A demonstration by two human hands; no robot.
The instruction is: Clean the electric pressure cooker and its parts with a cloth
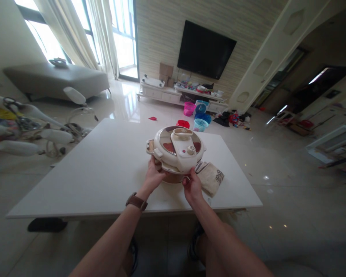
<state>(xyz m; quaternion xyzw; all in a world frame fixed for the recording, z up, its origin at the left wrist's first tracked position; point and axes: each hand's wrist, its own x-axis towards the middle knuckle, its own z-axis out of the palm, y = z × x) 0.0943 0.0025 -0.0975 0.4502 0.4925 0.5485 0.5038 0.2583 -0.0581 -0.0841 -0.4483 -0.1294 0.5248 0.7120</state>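
Observation:
A cream electric pressure cooker (180, 148) is over the white table (109, 161), its lid with a handle, a round knob and a small red button turned up. My left hand (155, 175) grips its lower left side, thumb up against the rim, a brown watch on the wrist. Closed on the front right edge is my right hand (192, 186), its fingertips partly under the rim. Below the front rim a brownish band shows between my hands; whether the base rests on the table I cannot tell. A folded beige cloth (211, 179) with a dark pattern lies right of the cooker.
Beyond the table's far edge stand a red basket (183, 124), a light blue basket (201, 125) and a pink basket (189, 109). A lamp with several white arms (43, 134) is close to the table's left side. A low TV cabinet (167, 95) lines the wall.

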